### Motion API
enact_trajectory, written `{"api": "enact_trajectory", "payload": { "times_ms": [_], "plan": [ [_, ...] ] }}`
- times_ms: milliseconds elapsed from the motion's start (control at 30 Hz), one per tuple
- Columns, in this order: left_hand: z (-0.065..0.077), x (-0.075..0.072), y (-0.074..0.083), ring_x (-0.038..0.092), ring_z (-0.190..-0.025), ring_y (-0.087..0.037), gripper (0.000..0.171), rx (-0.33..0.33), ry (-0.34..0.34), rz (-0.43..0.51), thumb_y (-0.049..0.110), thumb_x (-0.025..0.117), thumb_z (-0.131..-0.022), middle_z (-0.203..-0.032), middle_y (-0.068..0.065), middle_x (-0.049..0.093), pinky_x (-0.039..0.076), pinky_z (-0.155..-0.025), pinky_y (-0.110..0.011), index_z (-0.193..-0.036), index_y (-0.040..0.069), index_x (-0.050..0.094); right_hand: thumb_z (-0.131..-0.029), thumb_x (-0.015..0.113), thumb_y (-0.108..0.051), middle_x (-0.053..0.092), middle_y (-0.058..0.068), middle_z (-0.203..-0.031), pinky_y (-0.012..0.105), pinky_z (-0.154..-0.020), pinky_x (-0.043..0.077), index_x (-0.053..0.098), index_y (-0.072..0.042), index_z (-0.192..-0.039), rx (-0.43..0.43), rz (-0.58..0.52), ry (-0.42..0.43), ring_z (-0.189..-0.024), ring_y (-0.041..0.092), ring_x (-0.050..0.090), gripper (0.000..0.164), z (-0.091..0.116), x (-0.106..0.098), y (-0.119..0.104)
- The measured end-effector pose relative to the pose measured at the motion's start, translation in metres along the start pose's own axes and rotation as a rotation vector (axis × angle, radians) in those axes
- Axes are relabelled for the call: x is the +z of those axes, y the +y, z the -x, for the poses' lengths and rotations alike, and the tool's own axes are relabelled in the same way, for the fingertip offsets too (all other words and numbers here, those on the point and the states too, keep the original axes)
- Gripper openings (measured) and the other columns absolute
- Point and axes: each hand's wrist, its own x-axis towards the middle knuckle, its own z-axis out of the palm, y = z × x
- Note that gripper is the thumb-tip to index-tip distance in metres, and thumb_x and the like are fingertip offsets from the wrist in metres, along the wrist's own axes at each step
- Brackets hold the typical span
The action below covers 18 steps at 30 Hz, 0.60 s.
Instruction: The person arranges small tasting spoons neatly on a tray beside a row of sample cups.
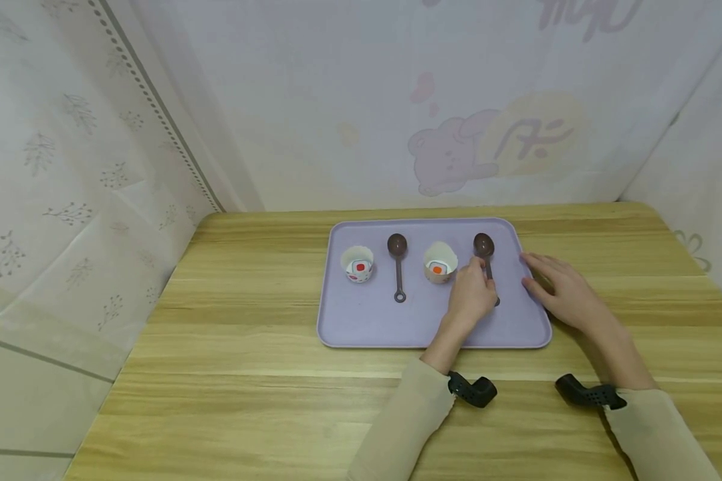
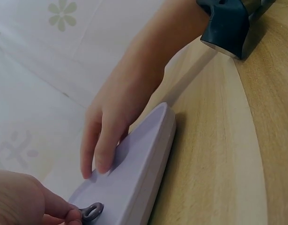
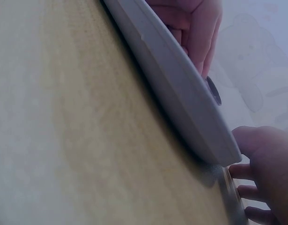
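Observation:
My left hand (image 1: 470, 290) reaches over the lilac tray (image 1: 373, 327) and pinches the handle of the right-hand brown scoop spoon (image 1: 484, 244). In the left wrist view the ring end (image 2: 93, 212) of that handle pokes out past thumb and finger. At the tray's right rim rests my right hand (image 1: 568, 290), fingers fairly straight and spread, touching the edge. Just left of my left hand stands a tan paper baking cup (image 1: 438, 276) with an orange-marked piece in it. A second brown scoop spoon (image 1: 398, 260) lies farther left, beside a white patterned baking cup (image 1: 366, 275) with a red-marked piece.
The tray sits on a wood-grain table (image 1: 228, 321), toward its back edge. A pale printed curtain (image 1: 313, 133) hangs behind, with more cloth on both sides. Each wrist wears a black camera mount, such as the left one (image 1: 472, 390), low over the table.

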Motion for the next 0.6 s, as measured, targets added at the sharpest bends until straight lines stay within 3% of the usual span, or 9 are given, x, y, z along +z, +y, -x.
{"api": "enact_trajectory", "payload": {
  "times_ms": [400, 600],
  "plan": [
    [0.0017, -0.0007, 0.005, 0.068, -0.086, -0.022, 0.028, -0.026, 0.036, -0.062, 0.006, 0.067, -0.089, -0.098, -0.012, 0.069, 0.053, -0.071, -0.031, -0.117, 0.005, 0.064, -0.102, 0.061, -0.022, 0.048, 0.032, -0.143, 0.068, -0.108, 0.028, 0.049, 0.001, -0.146, -0.011, 0.002, 0.008, -0.131, 0.056, 0.039, 0.052, 0.0001, -0.001, -0.0018],
    [0.0002, -0.0007, 0.0049, 0.068, -0.086, -0.024, 0.028, -0.035, 0.04, -0.076, 0.007, 0.068, -0.088, -0.098, -0.011, 0.067, 0.054, -0.073, -0.031, -0.115, 0.005, 0.066, -0.102, 0.06, -0.023, 0.047, 0.033, -0.144, 0.068, -0.108, 0.027, 0.048, 0.0, -0.147, -0.003, 0.0, -0.003, -0.131, 0.057, 0.039, 0.052, 0.0003, -0.0015, -0.0027]
  ]
}}
